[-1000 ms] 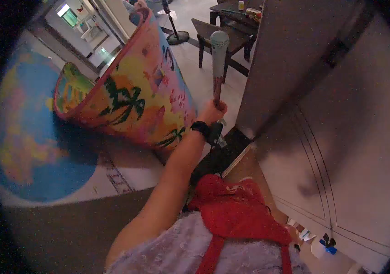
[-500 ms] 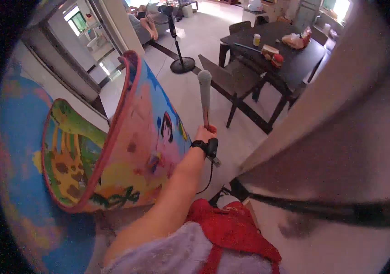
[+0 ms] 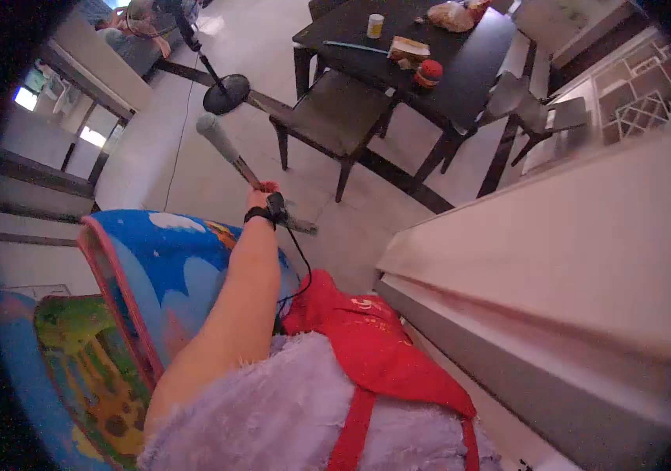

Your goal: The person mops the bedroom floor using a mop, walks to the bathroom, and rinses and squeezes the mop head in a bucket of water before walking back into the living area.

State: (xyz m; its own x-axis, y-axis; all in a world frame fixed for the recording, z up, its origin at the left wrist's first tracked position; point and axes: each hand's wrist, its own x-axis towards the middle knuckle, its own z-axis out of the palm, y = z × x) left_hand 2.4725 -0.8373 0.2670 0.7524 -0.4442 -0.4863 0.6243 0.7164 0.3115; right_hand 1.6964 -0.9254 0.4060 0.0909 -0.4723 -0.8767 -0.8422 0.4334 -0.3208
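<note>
My left hand (image 3: 263,195) is closed around the lower end of a grey, round-headed stick (image 3: 224,144), which points up and to the left. On that wrist is a black band with a small device (image 3: 275,207), and a thin black cable hangs from it. A rolled, colourful mat (image 3: 175,250) stands beside and partly under my left forearm, its blue printed side towards me. A red apron (image 3: 382,345) covers the front of my body. My right hand is out of the picture.
A dark table (image 3: 461,67) holds a jar, a bread package and a red-lidded container. A dark chair (image 3: 335,110) stands before it, and a fan base (image 3: 226,93) is left of that. A pale wall (image 3: 571,235) runs along the right. Part of a person (image 3: 143,20) shows at top left.
The view has swung right and onward, past the grey-brown surface into the room. My left hand and the stick now appear further left, and the mat sits lower left. The grip has stayed closed.
</note>
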